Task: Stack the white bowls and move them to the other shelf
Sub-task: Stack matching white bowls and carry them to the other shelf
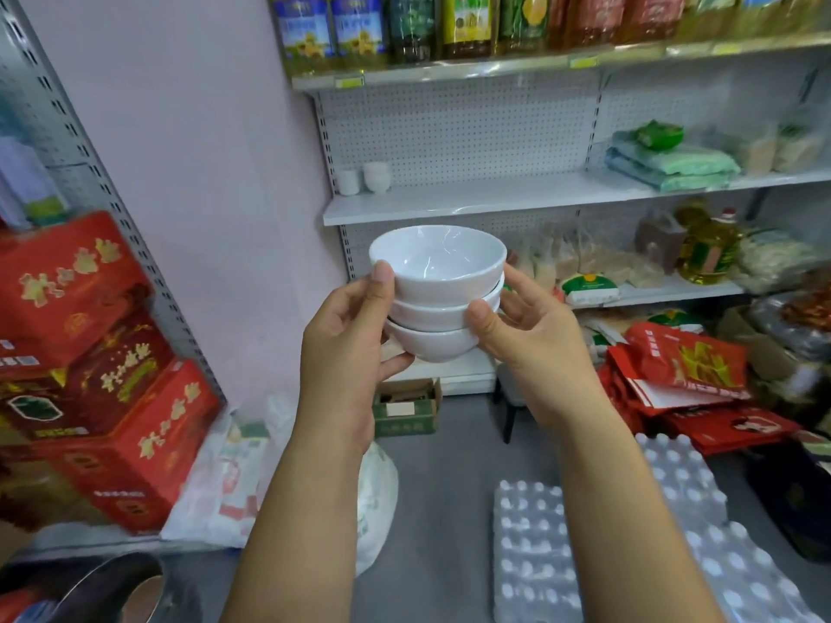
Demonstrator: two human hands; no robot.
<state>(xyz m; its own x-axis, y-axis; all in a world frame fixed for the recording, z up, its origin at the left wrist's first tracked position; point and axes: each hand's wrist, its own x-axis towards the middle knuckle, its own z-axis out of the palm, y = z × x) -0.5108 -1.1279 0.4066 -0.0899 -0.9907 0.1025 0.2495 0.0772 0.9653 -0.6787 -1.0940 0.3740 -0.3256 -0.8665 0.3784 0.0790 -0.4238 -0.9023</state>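
Three stacked white bowls (438, 292) held upright, left hand (346, 335) and right hand (530, 328) fingers clasping both sides, white shelf (449, 204) behind, apparently cups (364, 178) on it

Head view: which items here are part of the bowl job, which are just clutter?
Job:
- stack of three white bowls, held by left hand and right hand
- white shelf
- white cups on it

Clutter:
- oil bottles
- red boxes
- water packs

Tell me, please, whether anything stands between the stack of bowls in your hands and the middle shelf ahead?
Nothing visible does. The stack of three white bowls is held before the middle shelf, whose near stretch is bare; only small white cups stand at its back left and green packets lie at its right.
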